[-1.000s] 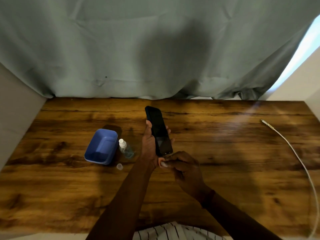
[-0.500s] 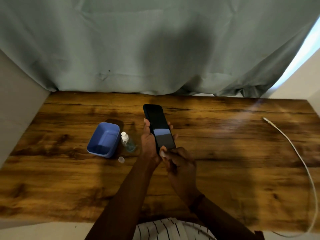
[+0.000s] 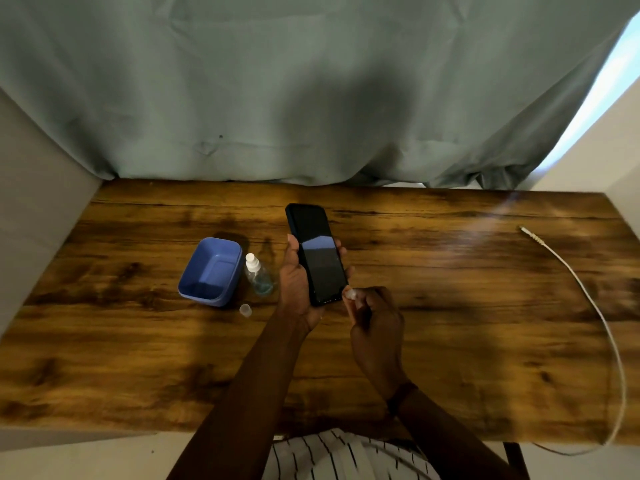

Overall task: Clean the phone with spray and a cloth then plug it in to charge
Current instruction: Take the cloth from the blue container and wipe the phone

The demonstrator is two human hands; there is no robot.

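Note:
My left hand (image 3: 293,287) grips a black phone (image 3: 317,258) from below, screen up and dark, held above the wooden table (image 3: 450,313). My right hand (image 3: 375,323) has its fingers curled and pinches a small white piece of cloth (image 3: 349,293) against the phone's lower right corner. A small clear spray bottle (image 3: 258,276) with a white nozzle stands just left of my left hand. Its clear cap (image 3: 245,310) lies on the table in front of it. A white charging cable (image 3: 588,299) runs along the right side, with its plug end (image 3: 528,232) at the far right.
A blue plastic tub (image 3: 233,289) sits left of the spray bottle. A grey-green curtain (image 3: 311,98) hangs along the table's far edge. Pale walls close in on the left and right sides. The cable drops over the near right edge.
My right hand slid from the bottom of the screen down to the phone's lower right corner, the white cloth now showing at its fingertips. The left hand keeps holding the phone.

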